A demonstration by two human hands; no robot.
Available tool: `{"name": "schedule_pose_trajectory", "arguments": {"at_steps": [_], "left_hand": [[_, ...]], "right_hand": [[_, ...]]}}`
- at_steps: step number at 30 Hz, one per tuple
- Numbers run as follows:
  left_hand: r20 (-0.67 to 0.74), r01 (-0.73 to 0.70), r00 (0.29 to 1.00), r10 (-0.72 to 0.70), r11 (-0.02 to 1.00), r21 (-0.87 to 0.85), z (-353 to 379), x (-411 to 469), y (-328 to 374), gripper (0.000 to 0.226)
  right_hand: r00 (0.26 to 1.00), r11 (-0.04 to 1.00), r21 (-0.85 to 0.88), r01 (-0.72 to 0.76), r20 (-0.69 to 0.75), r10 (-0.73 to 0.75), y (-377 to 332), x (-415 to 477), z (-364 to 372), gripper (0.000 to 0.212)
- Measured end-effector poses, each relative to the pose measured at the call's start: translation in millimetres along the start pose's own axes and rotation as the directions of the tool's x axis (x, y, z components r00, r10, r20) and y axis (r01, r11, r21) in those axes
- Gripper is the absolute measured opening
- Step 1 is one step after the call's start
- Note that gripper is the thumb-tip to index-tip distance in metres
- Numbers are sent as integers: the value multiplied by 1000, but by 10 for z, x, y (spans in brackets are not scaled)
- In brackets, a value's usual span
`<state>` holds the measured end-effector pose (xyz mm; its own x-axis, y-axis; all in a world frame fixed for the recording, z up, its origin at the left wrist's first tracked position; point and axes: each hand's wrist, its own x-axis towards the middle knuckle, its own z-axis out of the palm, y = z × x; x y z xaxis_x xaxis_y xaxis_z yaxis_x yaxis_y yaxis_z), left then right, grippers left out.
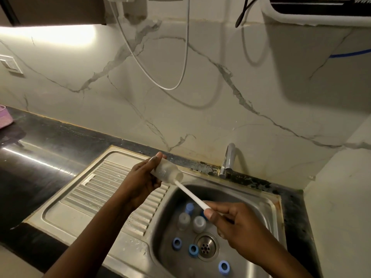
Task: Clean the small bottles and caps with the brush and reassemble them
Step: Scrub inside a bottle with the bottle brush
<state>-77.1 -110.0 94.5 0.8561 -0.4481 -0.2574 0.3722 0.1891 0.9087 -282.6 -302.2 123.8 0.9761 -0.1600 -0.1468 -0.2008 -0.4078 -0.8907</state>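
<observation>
Left hand (140, 182) grips bottle (167, 171); right hand (239, 224) pinches brush (190, 194); blue caps (177, 243) lie in sink (261, 199).

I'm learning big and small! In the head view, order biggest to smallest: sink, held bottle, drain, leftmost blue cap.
1. sink
2. bottle and drain: look alike; bottle is nearer, unsure
3. blue cap

home kitchen | steel sink (267, 199) w/ tap (227, 160) | marble backsplash (200, 117)

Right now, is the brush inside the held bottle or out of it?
Inside: the brush handle runs into the mouth of the bottle; the right hand pinches its far end.
</observation>
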Motion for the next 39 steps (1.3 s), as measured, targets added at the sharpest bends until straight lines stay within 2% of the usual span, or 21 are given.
{"name": "schedule_pose_trajectory", "arguments": {"at_steps": [3,5,9,12,14,16,22,25,28,31,33,37,39], "left_hand": [[-15,2,1000,-2,1000,27,43,-3,-27,53],[-12,4,1000,-4,999,39,69,-16,-39,55],[-28,-22,999,24,997,74,55,-18,-50,48],[-36,-97,994,105,980,175,13,0,-41,40],[-22,-147,987,157,959,243,2,1,-35,40],[-29,-142,988,153,961,236,7,0,-34,40],[-61,-95,993,104,986,140,21,3,-78,60],[-36,-28,999,29,999,34,5,-7,-113,56],[-35,-2,999,1,999,-35,15,-2,-146,51],[-41,1,999,-3,999,-42,53,-2,-160,48],[-58,-17,998,17,1000,-5,90,-26,-179,48],[-56,-190,976,211,947,258,136,-71,-209,45],[-43,-239,964,262,926,291,137,-65,-164,39]], "right_hand": [[991,984,-173,34,-124,-56,46,42,23,23],[981,944,-327,33,-169,-93,94,79,19,34],[974,843,-538,28,-174,-144,121,121,32,46],[976,793,-609,11,-166,-141,78,121,42,46],[980,787,-617,-4,-160,-121,67,129,46,47],[987,805,-593,0,-128,-94,71,141,54,44],[999,960,-277,32,50,-19,114,127,79,30],[999,985,-168,30,38,-23,109,104,41,27],[999,991,-131,28,-23,-31,97,99,16,24],[993,987,-156,34,-105,-51,113,108,16,19],[985,969,-242,36,-155,-75,180,115,13,23],[970,841,-542,2,-204,-133,269,100,-17,41],[971,813,-582,-1,-194,-137,290,76,-36,44]]}}
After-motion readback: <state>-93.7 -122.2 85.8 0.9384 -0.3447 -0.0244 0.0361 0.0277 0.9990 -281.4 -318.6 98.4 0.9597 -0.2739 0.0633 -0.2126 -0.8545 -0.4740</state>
